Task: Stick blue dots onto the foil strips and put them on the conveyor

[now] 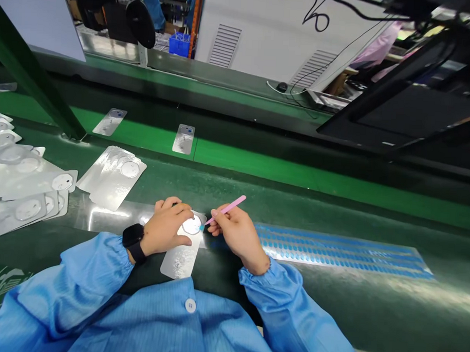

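Head view looks down past blue ribbed sleeves (88, 278) onto a green worktop (327, 197). Near its front edge, a narrow silvery foil sheet (180, 260) with a round pale patch (191, 226) lies under the left hand (166, 227), its fingers half-curled over the sheet's far end and pressing down. Whether they also pinch it cannot be told. A black smartwatch (132, 240) sits on that wrist. The right hand (236, 237) is closed in a pen-like pinch on slim pink tweezers (226, 210), their tip right at the patch. The sheet looks light, thin and slick, apt to bend or slide, so its long edges seem the place to hold, clear of the patch. To the right lies a strip of blue dots (344, 251); toward the left edge, overlapping silvery sheets (26, 181) are heaped — a lone silvery sheet (183, 139) lies nearer the far edge.
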Available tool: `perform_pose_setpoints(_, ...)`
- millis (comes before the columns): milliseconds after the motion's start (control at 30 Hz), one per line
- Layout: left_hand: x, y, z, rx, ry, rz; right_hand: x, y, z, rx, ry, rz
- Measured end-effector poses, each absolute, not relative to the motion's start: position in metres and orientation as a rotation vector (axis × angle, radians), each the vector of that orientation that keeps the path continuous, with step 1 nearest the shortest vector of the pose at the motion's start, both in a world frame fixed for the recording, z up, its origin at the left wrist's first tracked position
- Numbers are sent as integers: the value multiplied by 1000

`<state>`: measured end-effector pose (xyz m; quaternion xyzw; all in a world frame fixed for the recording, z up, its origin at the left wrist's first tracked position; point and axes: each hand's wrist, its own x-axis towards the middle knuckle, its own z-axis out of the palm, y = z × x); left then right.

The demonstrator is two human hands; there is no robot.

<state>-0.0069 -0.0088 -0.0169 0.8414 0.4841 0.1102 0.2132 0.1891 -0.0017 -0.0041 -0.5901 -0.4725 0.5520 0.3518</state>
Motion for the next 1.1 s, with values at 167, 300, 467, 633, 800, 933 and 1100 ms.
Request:
perform_pose_setpoints(167, -6, -11, -18, 2365, 1322, 327, 180, 2, -19, -1597, -1247, 1401)
perform_pose_setpoints(300, -6, -12, -17, 2372, 1324, 324, 182, 2, -23, -1611, -1231, 1398)
perform_pose_setpoints(467, -6, -13, -16, 2378, 1314, 340, 182, 1, -21, -1612, -1216, 1405)
perform_pose_setpoints(633, -6, -12, -16, 2372, 1319, 346, 180, 1, -21, -1653, -1236, 1383)
perform_pose_setpoints(800, -6, -13, -17, 2380, 1320, 350, 177, 0, -13, -1698, -1262, 1351)
perform_pose_setpoints(933, -6, -12, -16, 2386, 1325, 326, 174, -1, -8, -1728, -1258, 1330)
perform_pose_setpoints(1100, -7, -13, -16, 2405, 1318, 311, 174, -2, -8, -1738, -1301, 1294)
